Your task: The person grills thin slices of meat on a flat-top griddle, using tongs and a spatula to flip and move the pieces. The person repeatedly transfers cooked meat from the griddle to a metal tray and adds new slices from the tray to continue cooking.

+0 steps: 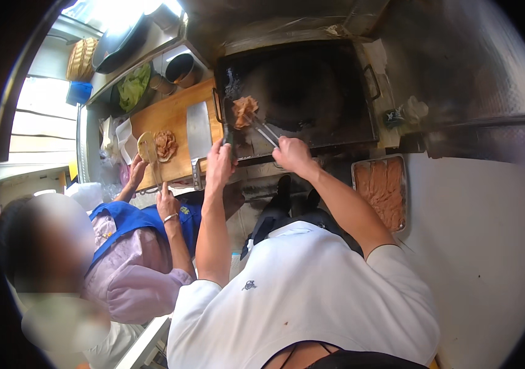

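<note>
My right hand is closed round metal tongs. In their tips is a clump of browned meat, over the left part of the black griddle. Closed round a dark handle, my left hand is at the griddle's front left corner; the tool's kind cannot be made out. To its left, a broad cleaver lies on the wooden cutting board, beside a pile of cooked meat.
Left of me, a co-worker in a blue apron holds a split bun and a thin utensil at the board. A metal tray of raw meat slices sits on the white counter at right. Behind the board are lettuce and a dark container.
</note>
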{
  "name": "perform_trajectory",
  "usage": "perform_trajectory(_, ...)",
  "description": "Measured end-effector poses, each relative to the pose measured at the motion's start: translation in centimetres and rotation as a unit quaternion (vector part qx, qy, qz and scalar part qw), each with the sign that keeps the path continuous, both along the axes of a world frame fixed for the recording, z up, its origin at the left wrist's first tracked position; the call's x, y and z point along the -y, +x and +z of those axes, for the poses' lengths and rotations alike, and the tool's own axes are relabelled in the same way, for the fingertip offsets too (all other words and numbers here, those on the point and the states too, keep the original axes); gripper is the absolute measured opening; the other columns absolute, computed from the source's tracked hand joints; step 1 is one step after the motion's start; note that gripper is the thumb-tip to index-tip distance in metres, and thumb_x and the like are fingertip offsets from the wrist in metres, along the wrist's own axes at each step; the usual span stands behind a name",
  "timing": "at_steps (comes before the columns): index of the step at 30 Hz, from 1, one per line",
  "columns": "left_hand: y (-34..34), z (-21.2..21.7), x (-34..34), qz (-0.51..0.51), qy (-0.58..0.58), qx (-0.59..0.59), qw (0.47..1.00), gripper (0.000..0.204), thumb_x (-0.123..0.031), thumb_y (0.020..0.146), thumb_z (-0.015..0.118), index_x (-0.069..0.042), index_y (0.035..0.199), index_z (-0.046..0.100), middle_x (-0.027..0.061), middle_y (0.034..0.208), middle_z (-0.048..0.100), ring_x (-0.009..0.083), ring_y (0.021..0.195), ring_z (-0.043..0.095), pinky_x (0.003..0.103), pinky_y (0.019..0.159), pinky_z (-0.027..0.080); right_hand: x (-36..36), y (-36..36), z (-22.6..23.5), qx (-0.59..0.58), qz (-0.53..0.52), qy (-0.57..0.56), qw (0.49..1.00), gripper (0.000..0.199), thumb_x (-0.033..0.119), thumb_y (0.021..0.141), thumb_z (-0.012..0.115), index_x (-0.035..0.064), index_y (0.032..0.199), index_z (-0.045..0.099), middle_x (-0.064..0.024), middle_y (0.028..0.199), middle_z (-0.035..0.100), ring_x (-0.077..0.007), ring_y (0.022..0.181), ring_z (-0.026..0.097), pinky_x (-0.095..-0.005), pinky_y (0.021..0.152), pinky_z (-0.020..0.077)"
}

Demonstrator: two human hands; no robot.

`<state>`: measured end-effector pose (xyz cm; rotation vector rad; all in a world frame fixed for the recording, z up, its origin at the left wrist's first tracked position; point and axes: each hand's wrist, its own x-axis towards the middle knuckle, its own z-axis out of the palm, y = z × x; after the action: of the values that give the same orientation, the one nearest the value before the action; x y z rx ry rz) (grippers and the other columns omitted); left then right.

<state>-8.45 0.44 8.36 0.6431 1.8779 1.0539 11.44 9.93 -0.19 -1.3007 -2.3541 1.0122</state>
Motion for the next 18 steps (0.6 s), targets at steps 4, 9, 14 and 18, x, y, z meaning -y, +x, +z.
perform_trajectory(4,-1.5,-1.3,1.8,0.033,0.076,-0.026,0.996,0.044,-0.021,0.100,0.055,-0.006,0.140,0.058,0.0010,0.070,0.061,0.0092,0.054,0.058,0.024,0.047,0.045,-0.2,3.6,-1.7,-0.075,-0.124,-0.080,0.986,0.039,0.036,0.087,0.067,-0.0026,0.091,0.065,-0.0250,0.083,0.070,-0.0424,0.080,0.070,-0.0503,0.073,0.0545)
perform_trajectory(9,8.5,-1.9,-3.7,-0.166,0.020,-0.328,0.930,0.056,-0.019,0.090,0.063,-0.014,0.145,0.055,0.0208,0.118,0.068,0.0342,0.105,0.069,0.046,0.087,0.055,-0.1,17.4,2.3,-0.215,-0.295,-0.185,0.912,0.037,0.038,0.090,0.070,0.0019,0.094,0.068,-0.0097,0.076,0.070,-0.0208,0.070,0.068,-0.0377,0.065,0.0512)
perform_trajectory(14,21.8,-8.1,-10.3,-0.394,-0.077,-0.436,0.805,0.083,-0.037,0.087,0.069,-0.002,0.154,0.037,0.0253,0.110,0.066,0.0410,0.095,0.070,0.050,0.078,0.057,5.8,24.8,4.2,-0.285,-0.346,-0.189,0.874,0.032,0.034,0.093,0.067,0.0022,0.097,0.068,-0.0027,0.075,0.066,-0.0141,0.066,0.062,-0.0324,0.061,0.0485)
perform_trajectory(18,27.6,-8.5,-13.3,-0.518,-0.053,-0.464,0.717,0.078,-0.046,0.086,0.071,0.004,0.143,0.051,0.0242,0.108,0.070,0.0393,0.099,0.069,0.049,0.080,0.057,12.3,30.6,5.6,-0.314,-0.401,-0.176,0.843,0.032,0.031,0.094,0.066,0.0010,0.105,0.067,-0.0031,0.079,0.067,-0.0115,0.069,0.061,-0.0303,0.063,0.0480)
